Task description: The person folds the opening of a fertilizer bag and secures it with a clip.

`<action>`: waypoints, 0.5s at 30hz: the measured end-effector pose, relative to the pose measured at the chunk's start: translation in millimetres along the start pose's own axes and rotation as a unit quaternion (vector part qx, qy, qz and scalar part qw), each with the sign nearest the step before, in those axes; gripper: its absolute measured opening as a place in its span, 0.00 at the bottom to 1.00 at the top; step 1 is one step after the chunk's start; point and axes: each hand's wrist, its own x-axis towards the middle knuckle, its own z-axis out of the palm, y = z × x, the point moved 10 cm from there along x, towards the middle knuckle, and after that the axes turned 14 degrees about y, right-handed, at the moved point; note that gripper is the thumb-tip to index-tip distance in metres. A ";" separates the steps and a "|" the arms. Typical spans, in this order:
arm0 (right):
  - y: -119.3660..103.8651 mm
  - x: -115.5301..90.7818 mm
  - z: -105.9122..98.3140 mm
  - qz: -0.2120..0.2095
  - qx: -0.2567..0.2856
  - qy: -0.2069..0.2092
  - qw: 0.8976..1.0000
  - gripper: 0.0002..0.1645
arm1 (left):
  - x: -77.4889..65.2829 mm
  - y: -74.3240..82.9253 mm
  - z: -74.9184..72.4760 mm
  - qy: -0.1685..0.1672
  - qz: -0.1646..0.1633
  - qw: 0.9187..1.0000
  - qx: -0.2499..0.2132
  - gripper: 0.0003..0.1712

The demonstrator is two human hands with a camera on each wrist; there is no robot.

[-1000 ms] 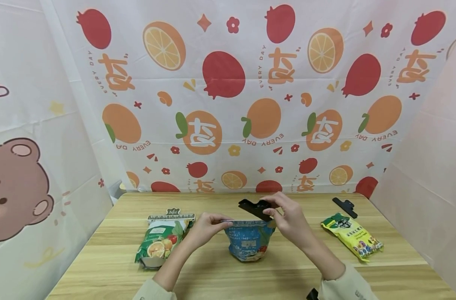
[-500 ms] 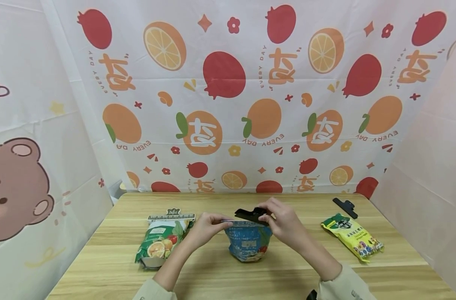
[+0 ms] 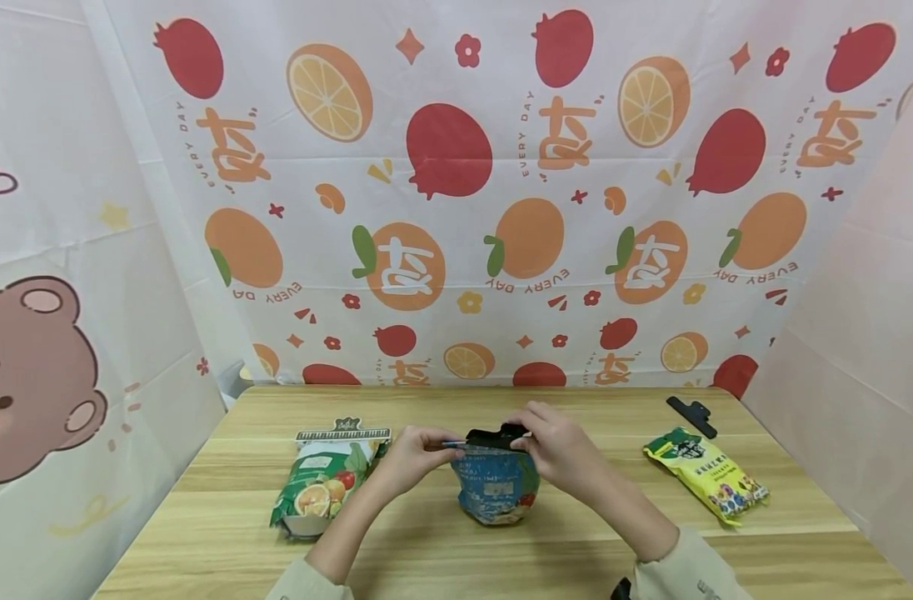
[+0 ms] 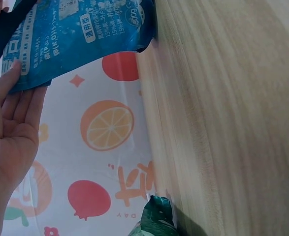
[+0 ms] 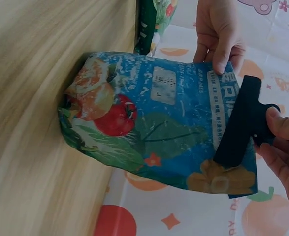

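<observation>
A blue printed bag (image 3: 497,490) stands upright on the wooden table. My left hand (image 3: 414,457) pinches the left end of its top edge between thumb and fingers, as the left wrist view also shows. With thumb and fingers my right hand (image 3: 557,443) squeezes the handle of a black bag clip (image 5: 239,123). The clip's long bar lies across the top of the bag, and a corner of the bag sticks out past the bar in the right wrist view.
To the left lies a green fruit-printed bag (image 3: 317,487) with a patterned clip (image 3: 344,432) along its top. A yellow packet (image 3: 707,475) lies on the right, a second black clip (image 3: 692,414) behind it. Part of a black object (image 3: 622,588) shows at the front edge.
My right hand has brought the black clip down and left, from above the bag onto its top edge. The left hand stays at the bag's left corner.
</observation>
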 end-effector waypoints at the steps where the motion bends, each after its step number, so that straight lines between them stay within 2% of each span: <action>1: -1.3 1.0 0.8 -0.004 -0.004 -0.005 1.000 0.15 | 0.0 0.3 0.1 0.000 0.000 1.000 -0.001 0.10; 9: -10.9 7.1 8.4 -0.034 -0.041 -0.045 0.998 0.12 | 0.6 2.8 0.7 -0.002 -0.002 1.000 -0.014 0.10; 15: -18.3 8.6 15.2 -0.066 -0.080 -0.073 0.992 0.13 | 0.9 -0.8 0.5 -0.001 -0.006 1.000 0.001 0.10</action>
